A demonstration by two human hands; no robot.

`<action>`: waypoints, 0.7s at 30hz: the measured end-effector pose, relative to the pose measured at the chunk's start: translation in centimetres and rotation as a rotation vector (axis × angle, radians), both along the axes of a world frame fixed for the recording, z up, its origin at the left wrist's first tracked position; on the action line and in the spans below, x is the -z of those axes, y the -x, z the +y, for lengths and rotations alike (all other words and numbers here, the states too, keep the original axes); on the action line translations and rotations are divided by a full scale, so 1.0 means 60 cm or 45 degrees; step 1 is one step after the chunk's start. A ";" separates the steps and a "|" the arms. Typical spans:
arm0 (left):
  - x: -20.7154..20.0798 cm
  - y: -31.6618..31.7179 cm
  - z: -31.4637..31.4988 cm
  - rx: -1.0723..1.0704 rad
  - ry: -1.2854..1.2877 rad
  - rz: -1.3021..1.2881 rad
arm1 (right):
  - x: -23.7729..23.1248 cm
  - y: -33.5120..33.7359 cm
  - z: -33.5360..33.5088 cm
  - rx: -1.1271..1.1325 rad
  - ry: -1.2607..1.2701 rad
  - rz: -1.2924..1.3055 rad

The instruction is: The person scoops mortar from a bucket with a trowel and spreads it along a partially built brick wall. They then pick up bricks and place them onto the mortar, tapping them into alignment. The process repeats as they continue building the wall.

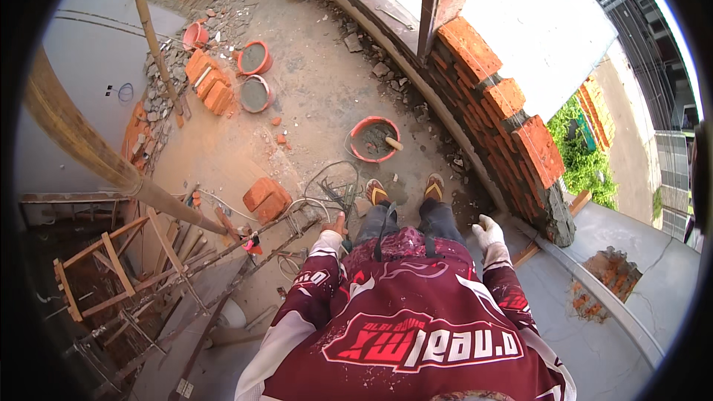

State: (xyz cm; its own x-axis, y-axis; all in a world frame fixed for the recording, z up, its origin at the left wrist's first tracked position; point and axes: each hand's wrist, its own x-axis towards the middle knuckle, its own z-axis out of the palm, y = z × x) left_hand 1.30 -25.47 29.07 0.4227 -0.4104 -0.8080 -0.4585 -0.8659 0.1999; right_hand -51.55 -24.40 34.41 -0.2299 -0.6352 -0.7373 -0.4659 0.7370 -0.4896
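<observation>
My left hand (336, 226), bare, hangs beside my left thigh with its visible fingers stretched out and nothing seen in it. On the other side my right hand (488, 233), in a white glove, is held out from my right leg, fingers loosely apart and holding nothing. Ahead of my feet stands an orange bucket (352, 150) of grey mortar. A tool's wooden handle (394, 144) sticks out over its right rim. To my right runs a partly built brick wall (538, 150) with wet mortar at its near end. Neither hand touches the bucket or wall.
Two more mortar buckets (255, 57) stand farther off beside stacked bricks (210, 83). A smaller brick pile (267, 199) and tangled cable (336, 191) lie left of my feet. Bamboo poles (160, 194) and a wooden ladder (111, 263) are at left. Rubble (381, 70) lines the wall base.
</observation>
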 end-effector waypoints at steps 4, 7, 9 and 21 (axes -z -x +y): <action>-0.004 0.132 0.122 -0.386 0.039 0.438 | 0.018 0.054 -0.069 -0.145 0.060 -0.051; -0.010 0.165 0.178 -0.782 0.072 0.738 | 0.063 0.101 -0.064 -0.252 -0.110 -0.035; -0.013 0.162 0.192 -0.688 -0.016 0.531 | 0.074 0.116 -0.069 -0.467 -0.260 0.074; 0.131 -0.141 -0.060 0.080 0.222 -0.292 | 0.162 -0.031 -0.168 -0.476 -0.372 0.087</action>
